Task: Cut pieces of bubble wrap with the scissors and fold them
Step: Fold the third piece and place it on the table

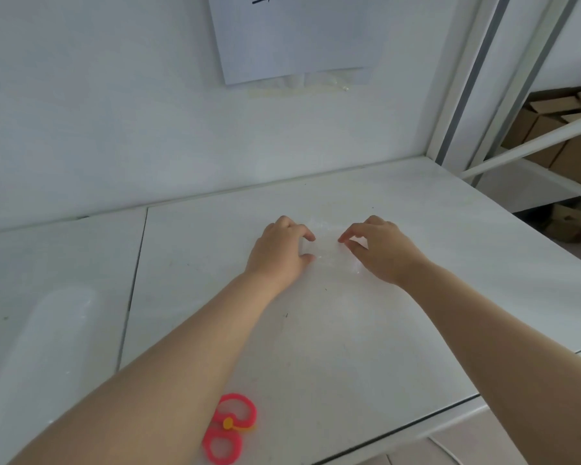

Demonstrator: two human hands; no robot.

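A small clear piece of bubble wrap point(326, 245) lies on the white table point(383, 330), hard to make out against it. My left hand point(279, 253) pinches its left edge with curled fingers. My right hand point(379, 248) pinches its right side between thumb and fingertips. Both hands rest low on the table, a short gap apart. The scissors point(230, 429), with pink handle loops, lie near the front edge under my left forearm; their blades are hidden by the arm.
A roll of bubble wrap point(44, 347) lies at the left on the adjoining table. A paper sheet point(292, 35) hangs on the wall behind. White shelving point(534, 139) with cardboard boxes point(557, 129) stands at the right.
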